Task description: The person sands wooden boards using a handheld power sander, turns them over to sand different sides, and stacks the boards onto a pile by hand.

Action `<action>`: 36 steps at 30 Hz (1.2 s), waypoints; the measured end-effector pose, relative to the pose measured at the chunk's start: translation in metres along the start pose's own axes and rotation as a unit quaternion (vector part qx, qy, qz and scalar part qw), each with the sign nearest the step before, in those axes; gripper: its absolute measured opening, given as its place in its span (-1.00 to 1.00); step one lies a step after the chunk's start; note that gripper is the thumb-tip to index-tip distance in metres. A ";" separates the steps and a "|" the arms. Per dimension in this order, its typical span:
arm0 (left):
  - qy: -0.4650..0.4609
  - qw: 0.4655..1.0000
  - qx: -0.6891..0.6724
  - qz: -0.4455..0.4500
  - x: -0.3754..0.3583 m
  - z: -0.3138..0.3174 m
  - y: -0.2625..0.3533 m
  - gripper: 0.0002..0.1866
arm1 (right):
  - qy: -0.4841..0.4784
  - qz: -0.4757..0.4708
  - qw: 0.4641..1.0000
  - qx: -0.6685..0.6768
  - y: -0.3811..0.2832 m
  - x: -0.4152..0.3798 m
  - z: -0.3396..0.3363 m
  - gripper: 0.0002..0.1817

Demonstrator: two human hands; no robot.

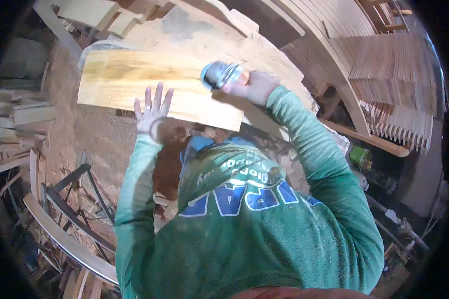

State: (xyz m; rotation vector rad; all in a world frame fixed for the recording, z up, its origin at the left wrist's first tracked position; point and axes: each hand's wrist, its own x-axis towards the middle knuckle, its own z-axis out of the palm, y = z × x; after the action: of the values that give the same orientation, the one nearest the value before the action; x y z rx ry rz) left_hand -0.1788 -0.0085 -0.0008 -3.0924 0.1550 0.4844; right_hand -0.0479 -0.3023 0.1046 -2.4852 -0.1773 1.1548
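A long, pale wooden board [139,79] with darker streaks lies flat in front of me. My left hand [152,109] rests on its near edge with the fingers spread, and a ring shows on one finger. Over the right part of the board, my right hand [254,87] is wrapped round a blue-grey sander [220,74], which is blurred by motion. The sander's underside is hidden, and so are most of the right fingers.
The dusty work surface [244,50] extends beyond the board. Wood blocks [92,12] lie at the back left. Stacked slats [391,72] and a long curved wooden piece [329,60] stand on the right. Offcuts [27,114] are piled left, near a curved strip [67,244].
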 end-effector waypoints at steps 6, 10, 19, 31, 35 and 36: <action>0.064 0.997 -0.010 0.029 0.033 0.036 -0.025 0.07 | 0.029 -0.160 0.951 0.263 0.052 -0.021 0.038 -0.26; 0.016 0.998 0.051 0.031 0.034 0.026 -0.017 0.07 | -0.065 -0.047 0.997 -0.003 0.040 -0.048 0.042 -0.24; 0.053 0.997 0.034 0.052 0.034 0.032 -0.020 0.22 | 0.053 0.024 0.980 0.190 0.079 0.000 0.004 -0.23; 0.047 0.980 0.056 0.187 0.023 0.039 0.018 -0.16 | 0.115 0.059 0.987 0.090 0.087 0.023 0.012 0.00; -0.006 0.961 0.074 0.267 0.028 0.015 0.072 -0.13 | 0.208 0.082 0.929 0.295 0.160 0.017 -0.007 -0.07; -0.012 0.958 0.059 0.280 0.028 0.010 0.076 -0.11 | 0.224 0.089 0.922 0.304 0.175 0.006 -0.003 -0.11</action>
State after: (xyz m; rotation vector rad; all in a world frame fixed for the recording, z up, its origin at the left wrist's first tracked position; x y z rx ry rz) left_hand -0.1634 -0.0862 -0.0186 -2.8848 1.0315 0.4908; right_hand -0.0500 -0.4615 0.0319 -2.1389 0.4753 0.5436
